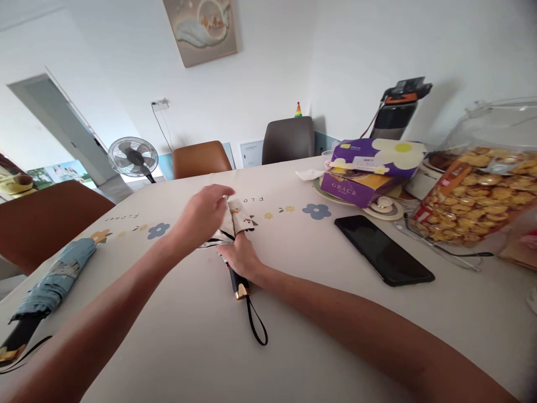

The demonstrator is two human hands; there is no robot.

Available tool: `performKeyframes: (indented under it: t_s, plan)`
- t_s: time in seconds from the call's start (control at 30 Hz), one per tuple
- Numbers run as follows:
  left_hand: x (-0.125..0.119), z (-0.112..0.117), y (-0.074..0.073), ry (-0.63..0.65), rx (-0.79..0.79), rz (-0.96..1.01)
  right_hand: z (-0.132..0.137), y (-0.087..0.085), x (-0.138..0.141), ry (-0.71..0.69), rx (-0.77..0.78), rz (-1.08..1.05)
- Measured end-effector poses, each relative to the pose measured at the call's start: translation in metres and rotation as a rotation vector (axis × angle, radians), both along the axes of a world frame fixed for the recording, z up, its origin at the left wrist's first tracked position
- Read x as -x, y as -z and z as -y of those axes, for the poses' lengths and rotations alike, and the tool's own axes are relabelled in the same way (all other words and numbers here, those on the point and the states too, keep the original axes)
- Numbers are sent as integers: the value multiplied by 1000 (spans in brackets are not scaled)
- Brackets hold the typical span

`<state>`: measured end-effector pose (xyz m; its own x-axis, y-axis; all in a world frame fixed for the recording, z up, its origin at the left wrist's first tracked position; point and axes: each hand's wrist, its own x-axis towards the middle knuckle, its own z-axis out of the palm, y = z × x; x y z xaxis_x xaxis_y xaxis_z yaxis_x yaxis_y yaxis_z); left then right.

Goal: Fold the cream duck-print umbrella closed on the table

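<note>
A small folded umbrella (236,219) with a cream patterned canopy lies in the middle of the table (319,336). Its black handle has a gold end and a black wrist loop (255,324) trailing toward me. My right hand (241,258) is closed around the umbrella just above the handle. My left hand (201,215) is curled over the canopy's upper part, fingers pinching the fabric folds. A second folded umbrella (56,282), light blue, lies at the table's left edge, away from both hands.
A black phone (382,249) lies right of the hands. Further right stand a purple tissue pack (369,170), a clear jar of snacks (478,190) and a dark bottle (398,109). Chairs (201,158) ring the far side, and a fan (133,158) stands behind.
</note>
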<state>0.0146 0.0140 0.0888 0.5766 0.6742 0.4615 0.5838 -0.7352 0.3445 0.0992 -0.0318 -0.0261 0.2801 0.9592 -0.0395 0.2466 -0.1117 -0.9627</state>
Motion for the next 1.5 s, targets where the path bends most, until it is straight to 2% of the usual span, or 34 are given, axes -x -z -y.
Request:
performKeyframes:
  t_s: [0.07, 0.17, 0.27, 0.43, 0.53, 0.63, 0.77, 0.87, 0.97, 1.07, 1.17, 1.3, 1.4, 1.43, 1.5]
  plan:
    - [-30, -1, -4, 37, 27, -364, 0, 0, 0, -6, 21, 4]
    - [-60, -20, -1, -110, 48, -829, 0, 1, 0, -16, 30, -1]
    - [-64, -52, 7, -129, 77, -885, 0, 2, -1, -35, 10, -19]
    - [-32, -97, 29, -219, 94, -786, 1, 3, 0, -68, 13, -32]
    - [-14, -112, 38, -302, 145, -689, 1, 2, 1, -79, 13, 22]
    - [-9, -118, 40, -353, 160, -603, 2, -1, 0, -94, -12, 58]
    - [-16, -111, 31, -366, 91, -448, 3, -3, -1, -108, -10, 124]
    - [-27, -97, 23, -303, 84, -340, 4, -4, 0, -123, -28, 192]
    - [-44, -83, 20, -255, 148, -495, 3, -5, 1, -129, -37, 265]
    - [-59, -74, 23, -272, 249, -700, 4, -7, 3, -137, -27, 342]
    - [-63, -75, 27, -289, 288, -737, 5, -8, 4, -151, -2, 390]
    - [-43, -91, 28, -220, 282, -616, 5, -8, 4, -163, -31, 390]
    - [-15, -105, 31, -185, 290, -376, 6, -9, 4, -158, -34, 376]
    - [-6, -107, 34, -196, 333, -297, 6, -10, 3, -158, -28, 369]
    - [11, -108, 43, -205, 527, -116, 6, -13, 3, -164, -9, 356]
